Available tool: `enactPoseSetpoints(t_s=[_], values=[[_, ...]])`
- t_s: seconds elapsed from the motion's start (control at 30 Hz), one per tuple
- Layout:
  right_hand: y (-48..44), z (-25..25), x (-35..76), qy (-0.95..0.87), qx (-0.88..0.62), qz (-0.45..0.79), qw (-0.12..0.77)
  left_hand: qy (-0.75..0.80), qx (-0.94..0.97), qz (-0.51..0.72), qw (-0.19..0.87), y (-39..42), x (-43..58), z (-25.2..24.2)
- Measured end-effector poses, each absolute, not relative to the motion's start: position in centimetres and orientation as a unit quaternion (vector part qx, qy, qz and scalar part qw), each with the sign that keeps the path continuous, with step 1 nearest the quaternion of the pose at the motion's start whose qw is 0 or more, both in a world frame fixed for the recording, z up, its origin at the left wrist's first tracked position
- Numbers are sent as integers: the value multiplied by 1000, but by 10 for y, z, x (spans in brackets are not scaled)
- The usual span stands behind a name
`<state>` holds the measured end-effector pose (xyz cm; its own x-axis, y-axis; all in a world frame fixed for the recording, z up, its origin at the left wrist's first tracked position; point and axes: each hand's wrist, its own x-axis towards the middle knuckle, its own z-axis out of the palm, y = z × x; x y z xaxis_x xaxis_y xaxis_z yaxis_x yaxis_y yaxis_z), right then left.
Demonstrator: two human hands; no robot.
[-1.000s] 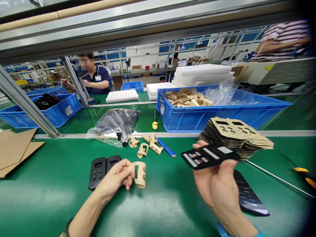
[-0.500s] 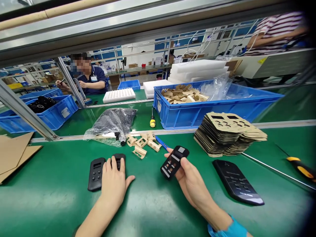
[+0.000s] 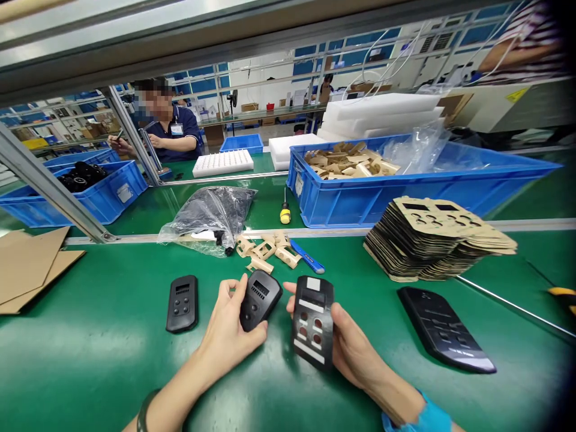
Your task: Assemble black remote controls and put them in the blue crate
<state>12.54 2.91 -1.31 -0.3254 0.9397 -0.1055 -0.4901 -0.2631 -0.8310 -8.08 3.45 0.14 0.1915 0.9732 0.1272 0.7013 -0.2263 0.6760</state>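
My left hand (image 3: 234, 324) grips a black plastic remote-like housing (image 3: 260, 295) with a small window and round buttons, tilted just above the green bench. Beside it, my right hand (image 3: 351, 342) holds a thin black faceplate (image 3: 314, 321) by its right edge. White strips, a white square and several round holes show on the face turned toward me. A second black housing (image 3: 182, 303) lies flat to the left of my left hand. Right of my right hand rests a glossy black cover (image 3: 445, 327). The two held parts are close together but apart.
Beyond the hands lie cream plastic pieces (image 3: 261, 264), a blue utility knife (image 3: 308, 257) and a clear bag of dark parts (image 3: 211, 216). A stack of die-cut sheets (image 3: 427, 240) stands before a blue bin (image 3: 360, 201). A screwdriver (image 3: 285, 213) lies behind; a co-worker (image 3: 173, 132) sits across.
My left hand has picked up the right one of two housings and brought it rightward. My right hand has turned the faceplate more upright and toward me. The view has shifted slightly.
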Motion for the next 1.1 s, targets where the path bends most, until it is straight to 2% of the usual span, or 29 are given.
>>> enactPoseSetpoints(t_s=[0.23,0.5,0.63,0.8,0.87,1.0,1.1], values=[[29,-19,121,-357,-292,738,491,537,704,309,346,30,-74,-1],[33,-19,120,-327,-279,754,497,469,443,452,617,38,-71,-5],[34,-18,120,-320,-282,757,496,457,428,431,650,39,-72,-5],[36,-12,124,-291,-316,742,516,522,558,326,556,47,-87,-7],[37,-10,126,-281,-325,738,520,543,634,278,475,51,-95,-5],[39,-8,128,-273,-335,735,522,565,756,217,249,50,-103,6],[39,-8,128,-272,-336,732,527,578,782,161,171,44,-101,11]])
